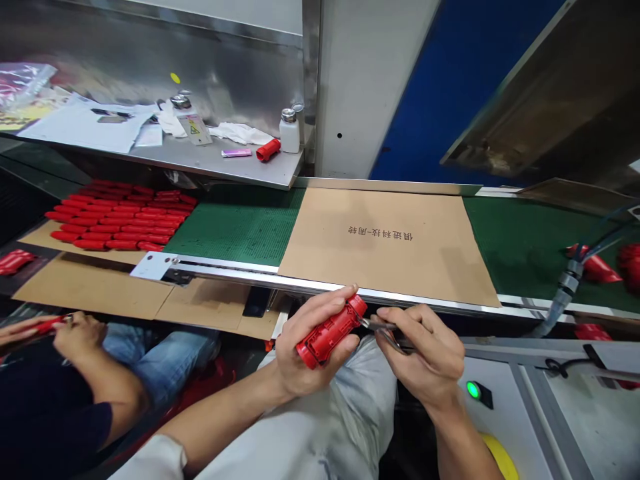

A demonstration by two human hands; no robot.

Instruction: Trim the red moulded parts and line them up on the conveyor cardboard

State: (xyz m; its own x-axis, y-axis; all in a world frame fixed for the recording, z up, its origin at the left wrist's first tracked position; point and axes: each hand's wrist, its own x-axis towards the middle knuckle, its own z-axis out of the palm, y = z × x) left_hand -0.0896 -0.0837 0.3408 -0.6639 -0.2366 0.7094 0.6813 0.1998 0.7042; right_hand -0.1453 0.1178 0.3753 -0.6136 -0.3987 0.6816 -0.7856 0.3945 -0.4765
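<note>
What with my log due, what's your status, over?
Left hand gripping red casing. Right hand holding metal tool, tip at casing. Nothing visibly blocking the tool.

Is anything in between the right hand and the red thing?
Just the metal tool the right hand holds; its tip is by the upper end of the red thing in the left hand. Nothing else visible is between.

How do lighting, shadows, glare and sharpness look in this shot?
Head view: soft shadows on the cardboard sheet, hazy reflections across the steel panel, a bright glow in the green button; also in the head view, the red part in the left hand looks fairly sharp.
</note>
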